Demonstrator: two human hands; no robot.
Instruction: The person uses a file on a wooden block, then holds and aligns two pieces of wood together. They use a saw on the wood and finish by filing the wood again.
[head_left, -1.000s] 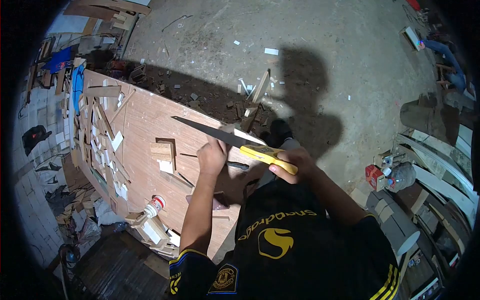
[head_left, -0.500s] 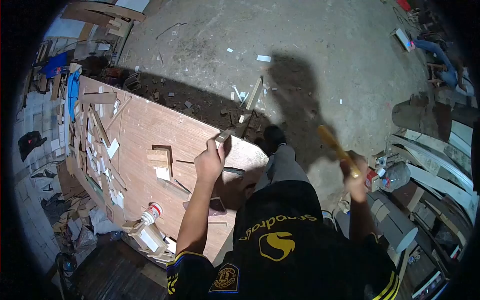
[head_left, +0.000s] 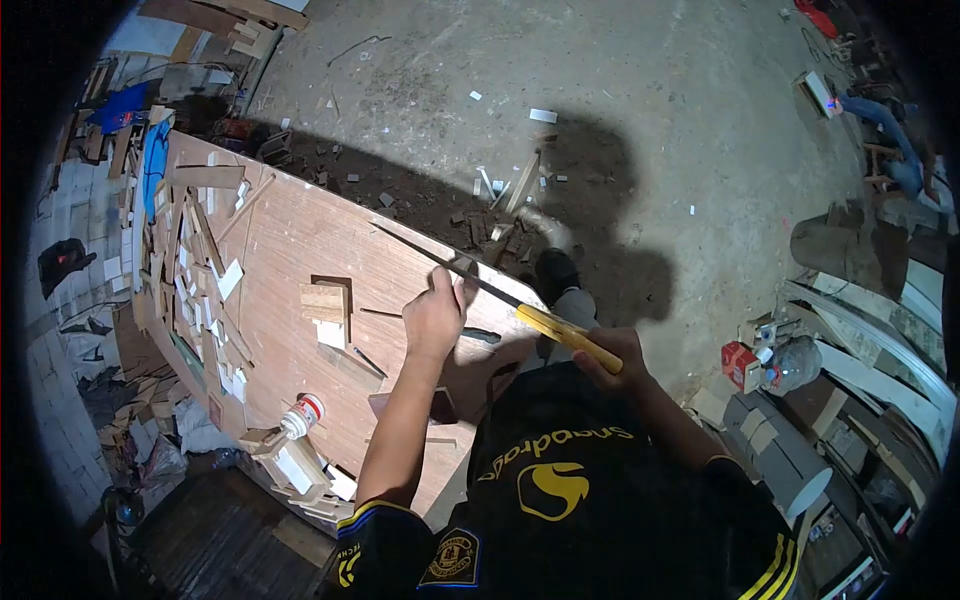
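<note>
My right hand (head_left: pixel 612 358) is wrapped around the yellow handle (head_left: pixel 560 332) of a hand saw. Its long, narrow dark blade (head_left: pixel 495 292) points left across the table edge, passing just beyond my left fingers. At that edge my left hand (head_left: pixel 436 318) is closed on a small wood block, mostly hidden now by the fingers and blade. Close by on the brown plywood tabletop (head_left: pixel 290 235) lie a dark slim tool (head_left: pixel 481 336) and a pencil (head_left: pixel 369 362). A stacked wood block (head_left: pixel 323 299) stands left of my left hand.
Wood offcuts and white pieces (head_left: pixel 229 281) crowd the table's left side. A white glue bottle (head_left: pixel 302 415) stands near the front left. Scraps and a wood strip (head_left: pixel 524 181) litter the floor beyond the edge. A clear plastic jug (head_left: pixel 795 362) and a red box (head_left: pixel 739 367) are at right.
My right hand has swung left and inward with the saw, bringing its blade over the table edge by my left hand. My left hand stays near the edge.
</note>
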